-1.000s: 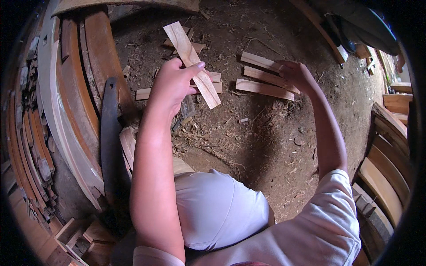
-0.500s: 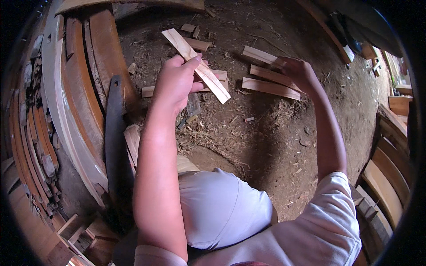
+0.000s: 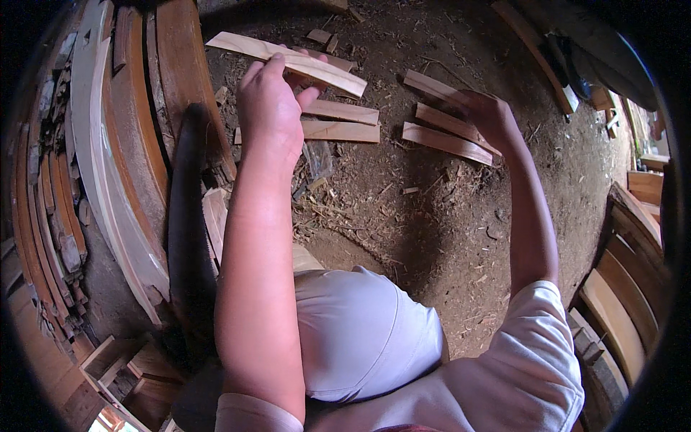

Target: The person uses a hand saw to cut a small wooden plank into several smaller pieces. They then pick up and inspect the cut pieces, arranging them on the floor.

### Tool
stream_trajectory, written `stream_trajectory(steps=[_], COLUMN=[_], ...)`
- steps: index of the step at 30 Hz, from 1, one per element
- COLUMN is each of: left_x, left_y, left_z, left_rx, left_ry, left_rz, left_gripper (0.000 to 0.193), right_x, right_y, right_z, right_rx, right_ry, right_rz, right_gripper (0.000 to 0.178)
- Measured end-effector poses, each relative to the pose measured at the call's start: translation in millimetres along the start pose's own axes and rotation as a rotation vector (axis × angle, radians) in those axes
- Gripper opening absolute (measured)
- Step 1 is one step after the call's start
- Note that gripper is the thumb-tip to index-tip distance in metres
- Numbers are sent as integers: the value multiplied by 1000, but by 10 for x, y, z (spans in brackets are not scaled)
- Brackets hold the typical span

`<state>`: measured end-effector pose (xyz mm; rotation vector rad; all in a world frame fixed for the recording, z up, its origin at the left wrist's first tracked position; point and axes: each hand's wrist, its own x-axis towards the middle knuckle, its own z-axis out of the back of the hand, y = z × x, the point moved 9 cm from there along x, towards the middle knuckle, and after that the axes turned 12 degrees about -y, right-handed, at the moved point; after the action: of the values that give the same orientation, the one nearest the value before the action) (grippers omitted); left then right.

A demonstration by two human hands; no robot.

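Raised over the ground, a pale wooden slat (image 3: 320,70) is pinched in my left hand (image 3: 272,108), thumb on top; it slopes slightly down to the right. Below and behind that hand lie two more slats, a farther slat (image 3: 345,111) and a nearer slat (image 3: 345,132). My right hand (image 3: 491,119) is closed at the right end of the farthest slat (image 3: 432,88) in the right-hand group; its fingertips are mostly hidden. Just nearer are a middle slat (image 3: 448,119) and a front slat (image 3: 443,142), lying roughly side by side on the ground.
A handsaw (image 3: 188,216) leans at my left beside long curved boards (image 3: 129,144). Small wood offcuts (image 3: 319,35) lie on the dirt floor (image 3: 461,237) among shavings. More boards (image 3: 612,309) are stacked at the right, and a wooden box frame (image 3: 119,367) stands at lower left.
My left hand has moved away from me and slightly left, turning its slat from steeply slanted to nearly level. My right hand stays at the same slat's end. The view has shifted a little.
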<state>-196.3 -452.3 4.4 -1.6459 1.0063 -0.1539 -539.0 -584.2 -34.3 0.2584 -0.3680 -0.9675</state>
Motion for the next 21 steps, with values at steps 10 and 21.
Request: stream_trajectory(steps=[10,21], left_x=[-57,10], left_y=[2,19], left_z=[-84,-57], left_rx=[18,-81], left_ry=[90,65], left_rz=[-10,-19], left_gripper=[20,16], right_x=[-141,-317], right_y=[127,-303], right_z=[150,182], right_rx=[-153,-109], right_ry=[30,22], right_rz=[126,-43], right_gripper=[33,35])
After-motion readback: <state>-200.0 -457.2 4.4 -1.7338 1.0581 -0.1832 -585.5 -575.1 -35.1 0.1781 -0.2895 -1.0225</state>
